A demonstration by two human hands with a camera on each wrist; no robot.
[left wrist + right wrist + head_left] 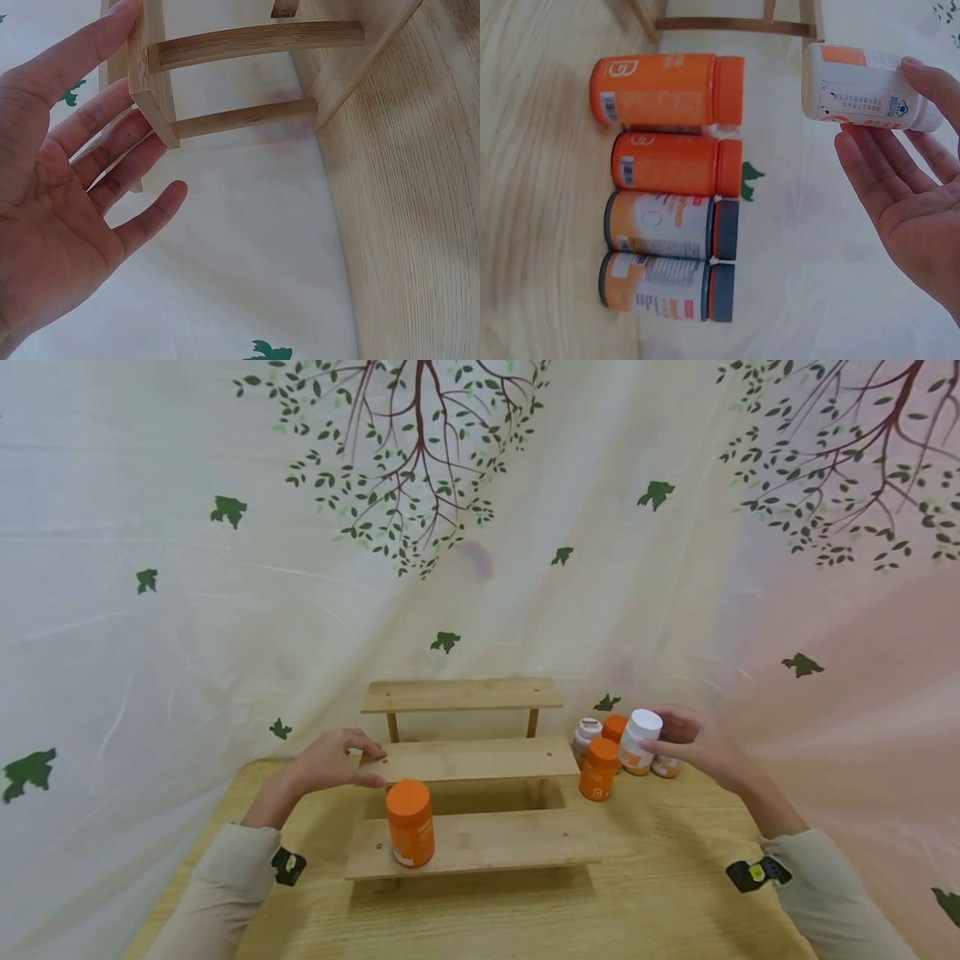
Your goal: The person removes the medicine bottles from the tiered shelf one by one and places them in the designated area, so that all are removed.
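A white pill bottle (634, 745) with a white cap is held by my right hand (693, 745), thumb on one side and fingers on the other. It is lifted off the table in the right wrist view, its printed label (866, 101) showing. My left hand (330, 762) spans the left end of the middle tier of a three-tier wooden rack (472, 760). Thumb and fingertips rest at opposite edges of that board's end (154, 112). On the front tier, near its left end, an orange bottle (410, 827) with an orange cap stands upright.
Right of the rack, on the wooden table (660, 860), stand two orange bottles (656, 90) and two white-and-orange bottles (660, 289) with dark lids, close together. A white-topped bottle (587, 735) is among the group. A leaf-printed curtain (480, 593) hangs behind the table.
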